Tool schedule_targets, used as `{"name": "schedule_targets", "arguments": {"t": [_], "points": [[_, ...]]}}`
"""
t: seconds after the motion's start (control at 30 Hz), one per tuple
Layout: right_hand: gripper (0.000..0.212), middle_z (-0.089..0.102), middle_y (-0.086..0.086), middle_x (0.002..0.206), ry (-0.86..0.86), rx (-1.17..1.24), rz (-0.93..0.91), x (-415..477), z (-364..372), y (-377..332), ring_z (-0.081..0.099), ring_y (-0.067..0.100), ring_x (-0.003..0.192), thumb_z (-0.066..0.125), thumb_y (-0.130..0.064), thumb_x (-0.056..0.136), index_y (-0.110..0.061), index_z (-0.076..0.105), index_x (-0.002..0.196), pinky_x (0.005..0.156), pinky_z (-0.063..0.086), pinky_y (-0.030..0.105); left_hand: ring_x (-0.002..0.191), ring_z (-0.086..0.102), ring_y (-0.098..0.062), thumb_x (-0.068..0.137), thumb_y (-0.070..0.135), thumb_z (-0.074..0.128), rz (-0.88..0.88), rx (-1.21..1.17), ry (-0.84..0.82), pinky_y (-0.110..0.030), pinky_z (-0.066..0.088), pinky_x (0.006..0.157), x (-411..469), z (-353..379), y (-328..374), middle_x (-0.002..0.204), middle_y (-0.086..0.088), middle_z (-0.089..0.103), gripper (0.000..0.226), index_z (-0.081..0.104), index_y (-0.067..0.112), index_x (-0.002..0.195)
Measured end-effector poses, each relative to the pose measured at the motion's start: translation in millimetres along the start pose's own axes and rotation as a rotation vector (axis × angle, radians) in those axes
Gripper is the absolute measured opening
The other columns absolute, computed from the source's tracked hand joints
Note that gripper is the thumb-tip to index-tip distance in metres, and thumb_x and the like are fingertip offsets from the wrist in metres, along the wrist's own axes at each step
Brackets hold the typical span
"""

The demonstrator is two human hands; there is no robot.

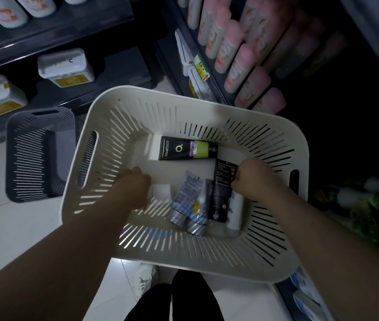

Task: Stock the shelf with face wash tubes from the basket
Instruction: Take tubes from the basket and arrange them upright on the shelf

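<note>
Right hand (253,179): fingers are being clamped on the black tube (221,193), at 3 o'clock in the basket (119,117).
Left hand (132,186): fingers are being curled at 9 o'clock; whether anything is being held cannot be told.
Lift: best made straight up, so the grey tubes (183,200) are not being dragged.

The place is dim, and the right side of the frame is lost in deep shadow. Pale glossy floor tiles (10,228) show at lower left. Dark shelves (72,28) cross the upper left, carrying white bottles with orange labels (5,12) and boxy white containers (65,68) with yellow labels. At upper right a shelf unit (164,52) holds pink bottles (237,56), with a price tag (201,68) on its edge. A grey slotted basket (37,154) sits on the floor at left.
</note>
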State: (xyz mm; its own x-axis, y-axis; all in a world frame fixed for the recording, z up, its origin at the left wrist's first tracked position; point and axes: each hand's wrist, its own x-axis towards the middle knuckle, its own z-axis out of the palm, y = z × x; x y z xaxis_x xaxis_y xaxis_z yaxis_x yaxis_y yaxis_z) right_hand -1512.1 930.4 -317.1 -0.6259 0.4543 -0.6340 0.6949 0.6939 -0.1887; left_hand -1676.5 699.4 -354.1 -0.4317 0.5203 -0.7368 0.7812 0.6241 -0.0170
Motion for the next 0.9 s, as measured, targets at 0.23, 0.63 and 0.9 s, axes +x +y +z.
{"name": "schedule_targets", "arguments": {"t": [0.23,0.63,0.9], "points": [[0.014,0.068,0.003,0.109,0.156,0.129,0.073,-19,-9,-4,0.062,0.022,0.100,0.067,-0.013,0.085,-0.015,0.073,0.097,0.081,0.051,0.029,0.104,0.062,-0.030,0.071,0.036,0.078,0.038,-0.056,-0.005,-0.034,0.045,0.080,1,4,-2,0.111,-0.010,0.063,0.056,0.047,0.012,0.112],[0.020,0.067,-0.005,0.087,0.549,0.429,0.071,-130,-84,-34,0.063,0.016,0.080,0.068,-0.009,0.078,-0.026,0.060,0.071,0.068,0.055,0.035,0.093,0.061,-0.026,0.075,0.031,0.076,0.190,-0.285,0.322,-0.030,0.047,0.078,-91,-113,16,0.108,-0.004,0.065,0.046,0.054,0.026,0.115],[0.026,0.057,-0.016,0.073,0.784,0.515,0.045,-295,-177,-58,0.054,0.006,0.071,0.068,-0.014,0.080,-0.032,0.053,0.071,0.056,0.041,0.021,0.080,0.058,-0.021,0.083,0.035,0.067,0.456,-0.326,0.568,-0.032,0.045,0.069,-243,-238,49,0.090,0.003,0.064,0.036,0.041,0.029,0.108]]}}
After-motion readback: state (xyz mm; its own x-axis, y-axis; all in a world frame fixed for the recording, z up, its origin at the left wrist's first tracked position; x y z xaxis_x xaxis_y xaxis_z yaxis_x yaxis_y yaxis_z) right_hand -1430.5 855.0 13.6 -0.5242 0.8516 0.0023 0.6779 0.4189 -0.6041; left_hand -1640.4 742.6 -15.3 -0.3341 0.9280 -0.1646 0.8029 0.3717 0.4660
